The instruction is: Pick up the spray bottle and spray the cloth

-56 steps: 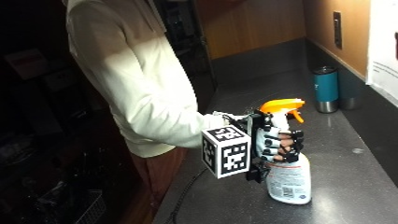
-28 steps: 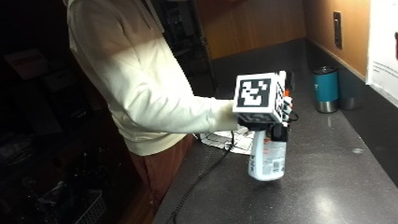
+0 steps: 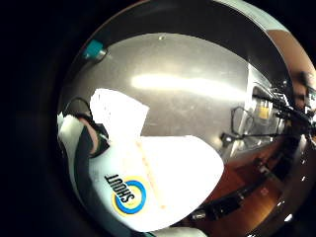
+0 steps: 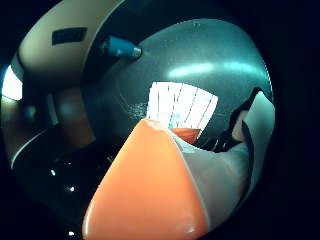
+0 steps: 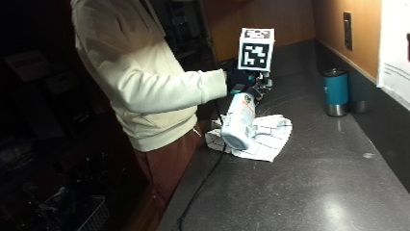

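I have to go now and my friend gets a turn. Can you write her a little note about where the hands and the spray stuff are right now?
Right hand: gloved, gripping the spray bottle near its orange sprayer top, holding it in the air, tilted, above the counter.
Other hand: not in view.
Cloth: white checked, lying crumpled on the counter, just behind and below the bottle.
Also there: a teal tumbler standing by the wall.
Done: bottle picked up and brought over the cloth.
Left: squeeze the trigger to spray the cloth. No spray can be seen.
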`<state>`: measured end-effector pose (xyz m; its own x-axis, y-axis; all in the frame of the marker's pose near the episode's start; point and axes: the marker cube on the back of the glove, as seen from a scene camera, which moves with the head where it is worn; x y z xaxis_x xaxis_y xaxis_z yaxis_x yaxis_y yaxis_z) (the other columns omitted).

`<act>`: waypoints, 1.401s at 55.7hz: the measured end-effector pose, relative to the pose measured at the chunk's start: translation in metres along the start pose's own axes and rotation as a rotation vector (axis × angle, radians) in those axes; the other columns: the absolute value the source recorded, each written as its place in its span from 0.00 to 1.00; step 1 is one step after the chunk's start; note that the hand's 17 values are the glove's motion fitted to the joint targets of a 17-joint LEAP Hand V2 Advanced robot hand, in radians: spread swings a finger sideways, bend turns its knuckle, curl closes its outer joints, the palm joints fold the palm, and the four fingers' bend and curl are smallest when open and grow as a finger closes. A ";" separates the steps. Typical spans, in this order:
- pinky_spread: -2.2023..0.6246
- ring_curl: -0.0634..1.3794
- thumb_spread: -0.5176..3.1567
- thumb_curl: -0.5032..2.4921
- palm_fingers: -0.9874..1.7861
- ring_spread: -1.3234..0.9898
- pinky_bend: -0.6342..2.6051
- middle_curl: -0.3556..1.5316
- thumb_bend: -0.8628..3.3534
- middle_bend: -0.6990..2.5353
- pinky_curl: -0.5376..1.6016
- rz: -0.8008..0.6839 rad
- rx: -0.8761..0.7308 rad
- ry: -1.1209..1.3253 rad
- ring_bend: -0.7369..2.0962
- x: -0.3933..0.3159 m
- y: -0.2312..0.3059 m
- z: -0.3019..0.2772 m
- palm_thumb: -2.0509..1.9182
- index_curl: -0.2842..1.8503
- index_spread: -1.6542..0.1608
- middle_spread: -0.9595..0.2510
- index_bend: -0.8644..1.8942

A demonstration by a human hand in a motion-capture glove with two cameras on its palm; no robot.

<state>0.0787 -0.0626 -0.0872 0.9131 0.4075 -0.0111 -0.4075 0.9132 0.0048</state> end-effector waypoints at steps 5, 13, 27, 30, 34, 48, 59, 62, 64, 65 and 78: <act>0.71 0.36 0.18 0.41 0.86 0.50 0.29 0.46 0.20 0.41 0.42 -0.016 0.007 0.072 0.49 -0.019 0.010 0.008 0.75 0.38 0.82 0.70 0.49; 0.71 0.36 0.18 0.41 0.86 0.50 0.29 0.46 0.20 0.41 0.42 -0.005 -0.034 0.143 0.49 -0.041 0.016 0.030 0.75 0.38 0.82 0.70 0.49; 0.71 0.36 0.18 0.42 0.86 0.50 0.29 0.46 0.20 0.41 0.42 0.000 -0.099 0.274 0.50 -0.059 0.012 0.073 0.75 0.39 0.82 0.70 0.49; 0.71 0.36 0.18 0.42 0.86 0.50 0.29 0.46 0.20 0.41 0.42 0.029 -0.097 0.400 0.50 -0.050 0.009 0.079 0.75 0.39 0.82 0.70 0.49; 0.71 0.36 0.18 0.42 0.86 0.50 0.29 0.46 0.20 0.41 0.42 -0.010 -0.104 0.367 0.50 -0.058 0.009 0.081 0.75 0.39 0.82 0.70 0.49; 0.71 0.36 0.19 0.42 0.86 0.50 0.29 0.46 0.20 0.41 0.43 -0.142 0.055 -0.080 0.50 -0.124 0.021 0.032 0.75 0.39 0.82 0.70 0.49; 0.71 0.36 0.19 0.43 0.85 0.50 0.29 0.46 0.20 0.41 0.43 -0.293 0.219 -0.459 0.50 -0.187 0.027 -0.006 0.75 0.39 0.82 0.70 0.49; 0.71 0.36 0.19 0.43 0.85 0.50 0.29 0.46 0.20 0.41 0.43 -0.330 0.249 -0.556 0.50 -0.203 0.026 -0.011 0.75 0.39 0.82 0.70 0.48; 0.71 0.36 0.19 0.43 0.85 0.50 0.29 0.46 0.20 0.41 0.43 -0.351 0.262 -0.612 0.50 -0.214 0.025 -0.011 0.75 0.39 0.82 0.70 0.48; 0.71 0.36 0.19 0.43 0.85 0.50 0.29 0.46 0.20 0.41 0.43 -0.360 0.266 -0.637 0.50 -0.219 0.024 -0.011 0.75 0.39 0.82 0.70 0.48; 0.71 0.36 0.18 0.43 0.85 0.50 0.29 0.46 0.20 0.41 0.43 -0.448 0.328 -1.056 0.49 -0.290 0.004 0.002 0.76 0.39 0.82 0.70 0.48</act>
<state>-0.1876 -0.1773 -0.0825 0.5941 -0.2891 0.7506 -0.1680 0.8680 0.4673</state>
